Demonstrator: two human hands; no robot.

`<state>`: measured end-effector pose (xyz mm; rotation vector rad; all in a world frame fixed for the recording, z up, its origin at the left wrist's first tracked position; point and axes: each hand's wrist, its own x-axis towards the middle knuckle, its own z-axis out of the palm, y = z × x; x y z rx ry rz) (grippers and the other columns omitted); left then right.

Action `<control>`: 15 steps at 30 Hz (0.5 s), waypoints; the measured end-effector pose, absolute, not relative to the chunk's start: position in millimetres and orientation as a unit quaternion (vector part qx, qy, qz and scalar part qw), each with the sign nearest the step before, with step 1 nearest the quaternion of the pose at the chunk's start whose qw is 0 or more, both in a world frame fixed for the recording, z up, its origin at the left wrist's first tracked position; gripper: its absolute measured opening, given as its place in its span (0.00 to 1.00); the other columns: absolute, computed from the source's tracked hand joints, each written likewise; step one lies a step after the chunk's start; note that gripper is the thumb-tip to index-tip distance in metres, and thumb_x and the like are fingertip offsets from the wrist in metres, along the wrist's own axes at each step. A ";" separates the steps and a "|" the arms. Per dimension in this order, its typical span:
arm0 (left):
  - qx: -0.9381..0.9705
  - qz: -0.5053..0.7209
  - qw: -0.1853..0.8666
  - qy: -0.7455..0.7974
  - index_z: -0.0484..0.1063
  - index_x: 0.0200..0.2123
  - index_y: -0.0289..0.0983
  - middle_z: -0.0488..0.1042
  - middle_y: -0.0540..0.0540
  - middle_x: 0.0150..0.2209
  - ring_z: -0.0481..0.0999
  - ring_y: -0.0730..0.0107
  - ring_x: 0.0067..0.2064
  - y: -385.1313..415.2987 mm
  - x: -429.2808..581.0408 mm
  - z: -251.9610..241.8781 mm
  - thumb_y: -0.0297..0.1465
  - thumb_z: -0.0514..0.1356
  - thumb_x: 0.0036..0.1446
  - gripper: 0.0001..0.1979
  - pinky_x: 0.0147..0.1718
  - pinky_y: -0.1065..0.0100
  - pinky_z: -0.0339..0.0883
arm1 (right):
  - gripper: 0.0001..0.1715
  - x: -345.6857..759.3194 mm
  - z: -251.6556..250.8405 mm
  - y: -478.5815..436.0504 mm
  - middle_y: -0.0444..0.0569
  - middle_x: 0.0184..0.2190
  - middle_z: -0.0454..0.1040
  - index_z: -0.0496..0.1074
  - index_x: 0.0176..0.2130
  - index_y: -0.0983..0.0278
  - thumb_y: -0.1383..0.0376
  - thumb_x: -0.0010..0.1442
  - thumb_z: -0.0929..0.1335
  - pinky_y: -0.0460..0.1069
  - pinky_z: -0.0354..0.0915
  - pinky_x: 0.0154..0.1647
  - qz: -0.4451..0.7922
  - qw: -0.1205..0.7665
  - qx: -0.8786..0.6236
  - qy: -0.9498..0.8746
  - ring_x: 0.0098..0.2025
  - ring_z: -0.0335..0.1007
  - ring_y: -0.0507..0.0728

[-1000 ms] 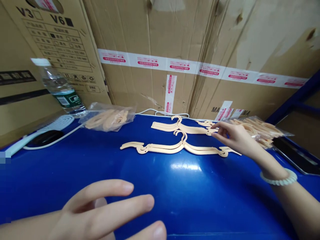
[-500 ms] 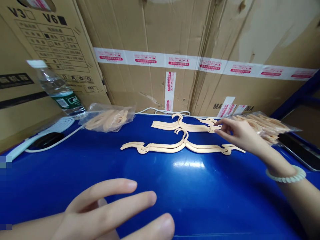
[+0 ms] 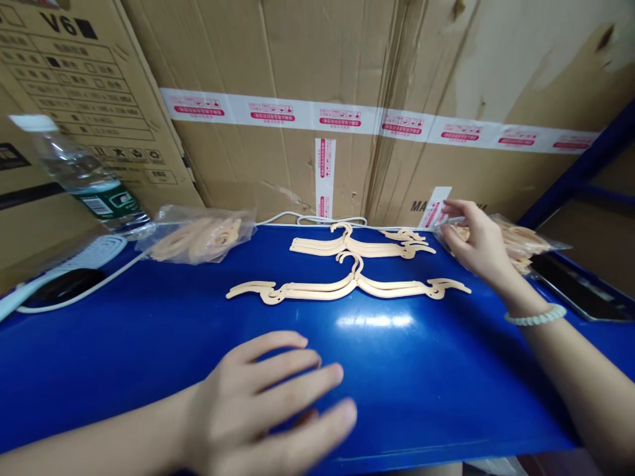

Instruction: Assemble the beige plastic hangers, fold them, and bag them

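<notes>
Two beige folding clothes hangers lie one behind the other on the blue table (image 3: 163, 350). The front hanger (image 3: 317, 291) has both end pieces spread outward; the rear hanger (image 3: 317, 247) has only its right end piece out. Some loose hanger pieces (image 3: 404, 235) lie behind its right end. My right hand (image 3: 479, 241), a pale bead bracelet on its wrist, is raised in front of a clear bag of hanger parts (image 3: 528, 241), fingers apart and holding nothing. My left hand (image 3: 278, 403) hovers over the near part of the table, its fingers spread and nothing in them.
At the left stand a water bottle (image 3: 94, 178), another clear bag of hanger parts (image 3: 198, 238), and a light-coloured handle-like item (image 3: 84, 261) with a dark oval object (image 3: 69, 285). A phone (image 3: 578, 291) lies at the right. Taped cardboard boxes (image 3: 278, 172) form the back.
My right hand has lifted from the rear hanger's right end and moved toward the right-hand bag. My left hand has come further into view. The camera view has shifted slightly.
</notes>
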<state>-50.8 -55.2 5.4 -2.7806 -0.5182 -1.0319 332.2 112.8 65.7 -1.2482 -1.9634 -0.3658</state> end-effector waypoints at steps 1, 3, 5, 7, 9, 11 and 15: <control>-0.933 -0.329 0.076 -0.129 0.74 0.54 0.36 0.83 0.44 0.47 0.81 0.62 0.44 -44.5 -45.2 7.7 0.23 0.57 0.63 0.17 0.48 0.59 0.75 | 0.25 337.0 62.3 117.0 0.59 0.49 0.77 0.67 0.59 0.64 0.64 0.62 0.65 0.64 0.70 0.53 -0.135 0.364 -0.496 -0.777 0.50 0.75 0.68; -0.945 -0.300 0.046 -0.119 0.75 0.50 0.33 0.82 0.42 0.47 0.80 0.61 0.45 -29.1 -36.4 7.3 0.22 0.56 0.62 0.15 0.47 0.58 0.74 | 0.26 345.6 53.7 125.6 0.60 0.49 0.78 0.66 0.59 0.66 0.68 0.62 0.63 0.63 0.70 0.53 -0.137 0.299 -0.508 -0.796 0.51 0.74 0.68; -0.954 -0.279 0.016 -0.113 0.75 0.48 0.33 0.81 0.42 0.47 0.79 0.60 0.46 -23.0 -31.5 2.8 0.22 0.56 0.62 0.13 0.48 0.58 0.72 | 0.26 351.7 43.9 133.8 0.64 0.50 0.76 0.67 0.58 0.70 0.72 0.61 0.60 0.61 0.69 0.54 -0.168 0.211 -0.517 -0.812 0.54 0.72 0.69; -0.957 -0.272 0.004 -0.104 0.74 0.48 0.32 0.81 0.41 0.47 0.78 0.60 0.47 -23.3 -30.0 -1.4 0.22 0.55 0.62 0.13 0.50 0.58 0.71 | 0.27 355.5 34.4 140.7 0.67 0.53 0.75 0.69 0.57 0.72 0.75 0.59 0.59 0.62 0.66 0.58 -0.209 0.119 -0.523 -0.818 0.59 0.67 0.71; -0.958 -0.272 0.001 -0.095 0.74 0.49 0.32 0.81 0.41 0.46 0.78 0.60 0.47 -25.6 -29.8 -3.0 0.22 0.54 0.63 0.14 0.52 0.58 0.70 | 0.29 358.3 27.0 146.0 0.67 0.56 0.73 0.69 0.58 0.72 0.77 0.58 0.59 0.65 0.60 0.62 -0.234 0.043 -0.530 -0.814 0.64 0.62 0.72; -0.958 -0.271 -0.003 -0.089 0.73 0.50 0.32 0.81 0.41 0.45 0.78 0.60 0.47 -27.1 -29.6 -2.4 0.22 0.54 0.63 0.14 0.53 0.57 0.69 | 0.31 360.7 22.3 149.8 0.66 0.59 0.71 0.69 0.58 0.71 0.78 0.57 0.60 0.67 0.55 0.65 -0.235 0.002 -0.537 -0.810 0.67 0.58 0.73; -0.961 -0.261 -0.013 -0.089 0.72 0.51 0.33 0.81 0.40 0.46 0.78 0.60 0.47 -26.9 -28.9 -0.6 0.22 0.53 0.63 0.16 0.53 0.56 0.69 | 0.32 363.0 19.3 154.9 0.64 0.58 0.72 0.72 0.57 0.69 0.78 0.55 0.61 0.66 0.52 0.66 -0.190 0.003 -0.546 -0.816 0.66 0.59 0.72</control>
